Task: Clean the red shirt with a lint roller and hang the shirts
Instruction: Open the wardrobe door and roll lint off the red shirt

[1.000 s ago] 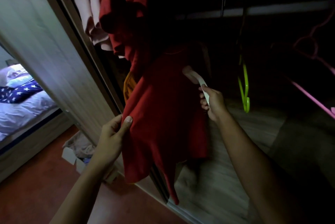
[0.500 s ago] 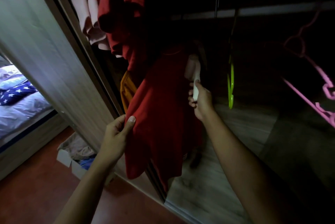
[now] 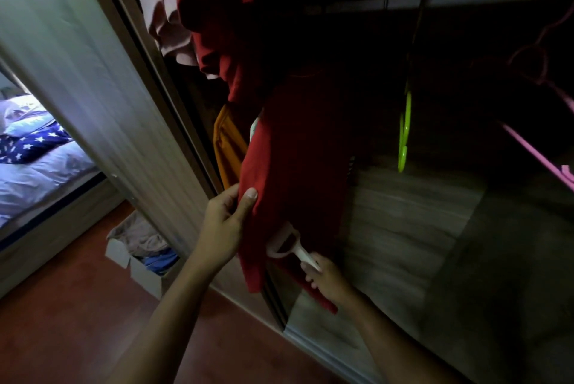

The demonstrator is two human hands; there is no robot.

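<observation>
Dropping from the upper chest of the red shirt (image 3: pixel 298 166) down to just above its lower hem, and now running the lint roller (image 3: pixel 287 247) low against the fabric. Gripping the roller's white handle in the right hand (image 3: pixel 327 279), fingers curled round it, and keeping the roller head touching the cloth. Pinching the shirt's left edge between thumb and fingers of the left hand (image 3: pixel 226 225), just above and beside the roller head. Hanging the shirt inside the open wardrobe, below bunched red cloth and a pale pink garment (image 3: pixel 158 1); hanging point in shadow, not discernible. Noting an orange garment (image 3: pixel 228 147) just behind the shirt's left edge. Noting, well apart to the right, a green hanger (image 3: pixel 403 135) and a pink hanger (image 3: pixel 534 147). Noting a cardboard box (image 3: pixel 136 262) of clothes on the red floor outside the wardrobe, and a bed (image 3: pixel 37 163) at far left.
</observation>
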